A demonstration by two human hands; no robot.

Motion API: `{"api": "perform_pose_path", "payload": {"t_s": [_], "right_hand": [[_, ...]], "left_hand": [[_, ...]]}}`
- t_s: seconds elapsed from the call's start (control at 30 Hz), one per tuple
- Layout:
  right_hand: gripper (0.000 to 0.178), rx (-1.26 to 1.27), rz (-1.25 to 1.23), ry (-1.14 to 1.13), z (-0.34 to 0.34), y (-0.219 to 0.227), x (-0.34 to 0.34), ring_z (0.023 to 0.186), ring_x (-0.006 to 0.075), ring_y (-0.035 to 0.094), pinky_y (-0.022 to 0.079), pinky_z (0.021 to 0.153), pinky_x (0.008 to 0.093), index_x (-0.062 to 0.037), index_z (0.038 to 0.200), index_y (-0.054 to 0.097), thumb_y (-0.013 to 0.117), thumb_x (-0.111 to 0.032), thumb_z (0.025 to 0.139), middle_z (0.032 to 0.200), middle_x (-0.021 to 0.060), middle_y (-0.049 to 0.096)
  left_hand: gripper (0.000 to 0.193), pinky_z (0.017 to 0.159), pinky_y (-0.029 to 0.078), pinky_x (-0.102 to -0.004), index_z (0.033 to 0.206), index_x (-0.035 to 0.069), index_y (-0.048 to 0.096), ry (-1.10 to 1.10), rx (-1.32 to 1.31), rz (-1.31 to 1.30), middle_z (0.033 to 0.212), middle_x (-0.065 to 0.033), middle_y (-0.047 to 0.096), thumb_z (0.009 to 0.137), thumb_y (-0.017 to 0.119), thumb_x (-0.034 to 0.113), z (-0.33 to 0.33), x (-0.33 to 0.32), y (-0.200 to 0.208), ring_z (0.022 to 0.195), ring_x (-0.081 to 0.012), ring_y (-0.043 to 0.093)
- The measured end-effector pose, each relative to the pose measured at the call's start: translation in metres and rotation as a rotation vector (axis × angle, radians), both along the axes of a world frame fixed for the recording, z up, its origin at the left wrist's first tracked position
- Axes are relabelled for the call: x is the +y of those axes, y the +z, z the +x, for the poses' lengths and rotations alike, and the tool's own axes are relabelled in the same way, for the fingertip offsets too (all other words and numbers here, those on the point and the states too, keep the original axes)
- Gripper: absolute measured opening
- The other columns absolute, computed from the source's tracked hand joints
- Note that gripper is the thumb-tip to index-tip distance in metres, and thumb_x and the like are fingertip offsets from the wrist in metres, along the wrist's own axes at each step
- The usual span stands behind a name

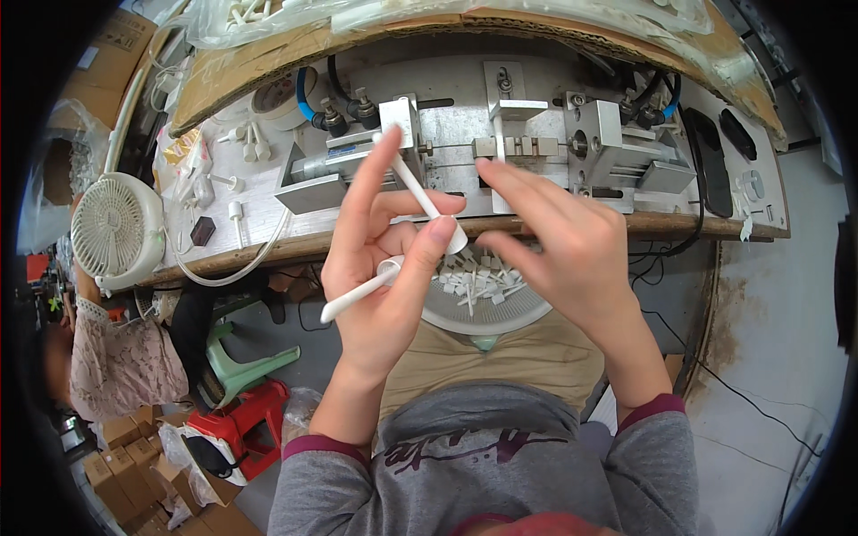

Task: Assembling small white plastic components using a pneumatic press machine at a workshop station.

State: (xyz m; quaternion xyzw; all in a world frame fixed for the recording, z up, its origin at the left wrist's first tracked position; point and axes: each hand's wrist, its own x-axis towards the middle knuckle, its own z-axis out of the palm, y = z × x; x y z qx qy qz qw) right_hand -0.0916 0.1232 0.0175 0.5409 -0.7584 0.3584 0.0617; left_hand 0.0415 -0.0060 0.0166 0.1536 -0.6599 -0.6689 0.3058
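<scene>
1. The left hand [362,259], at 9 o'clock from the centre of the view, holds two white tubes, each with a cup at one end.
2. Its thumb presses the cup of the upper tube [416,188] against the fingers; the stem points to 11 o'clock. The index finger reaches toward 12, while the others curl inward.
3. The lower tube [357,297] lies across the palm by the thumb's base, its stem aimed at 8 o'clock.
4. The right hand [572,246], at 3 o'clock, has straight fingers held close together and the thumb apart, with nothing pinched between them.
5. Its fingertips are at a third tube [499,138], upright in the view beside the brass block [532,146] at 1 o'clock; I cannot tell whether they touch it.
6. Metal clamps flank the block: one [399,121] toward 9, one [594,147] toward 3.
7. Below the hands, toward 6 o'clock, a bowl [483,321] holds many small white parts [483,284].
8. A fan [119,230] stands at 9 o'clock; a phone [712,165] lies between 2 and 3.
</scene>
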Motion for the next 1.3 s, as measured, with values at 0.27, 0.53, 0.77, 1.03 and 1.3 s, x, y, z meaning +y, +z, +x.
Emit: {"api": "perform_pose_path", "payload": {"t_s": [0.27,0.53,0.77,1.03,1.3], "right_hand": [[0.042,0.011,-0.254,0.226,0.005,-0.01,0.014,0.081,0.0222,0.07,0.058,0.063,0.03,-0.0044,0.111,0.07,0.08,-0.008,0.071,0.102,0.0084,0.069],[0.04,-0.101,-0.218,0.333,0.0,-0.004,0.023,0.078,0.0179,0.069,0.056,0.062,0.0274,-0.0083,0.107,0.074,0.081,-0.01,0.068,0.103,0.0063,0.069],[0.035,-0.126,-0.237,0.103,0.0,-0.006,0.02,0.086,0.0219,0.069,0.057,0.069,0.0308,-0.007,0.105,0.073,0.076,0.002,0.071,0.108,0.0091,0.067],[0.028,0.152,0.051,-0.008,-0.002,-0.019,0.009,0.074,0.0221,0.07,0.057,0.066,0.0315,-0.0006,0.103,0.067,0.07,-0.002,0.075,0.121,0.0129,0.068],[0.025,0.336,0.319,-0.036,-0.004,0.004,-0.007,0.054,0.0217,0.066,0.053,0.052,0.0308,-0.0011,0.102,0.067,0.071,-0.007,0.078,0.12,0.015,0.07]], "left_hand": [[0.085,0.054,0.043,-0.0175,0.159,0.009,0.006,-0.265,0.042,0.556,0.095,-0.0136,0.07,0.095,0.06,-0.005,-0.002,0.015,-0.003,0.066,-0.0052,0.059],[0.06,0.038,0.026,-0.0194,0.154,0.006,0.024,-0.34,-0.125,0.604,0.072,-0.0028,0.064,0.103,0.054,0.01,-0.008,0.012,-0.001,0.04,-0.002,0.039],[0.054,0.041,0.031,-0.0169,0.151,0.001,0.029,-0.197,-0.082,0.325,0.112,-0.01,0.063,0.104,0.05,0.015,-0.011,0.015,0.002,0.047,-0.0016,0.043],[0.083,0.077,0.048,-0.0239,0.155,-0.001,0.022,-0.298,-0.047,0.437,0.13,-0.0138,0.051,0.086,0.066,-0.001,0.007,0.01,0.008,0.094,-0.0136,0.057],[0.055,0.091,0.057,-0.0318,0.142,-0.008,0.046,-0.137,-0.036,0.032,0.132,-0.0188,0.055,0.089,0.056,-0.016,0.01,-0.004,0.014,0.109,-0.0242,0.067]]}}
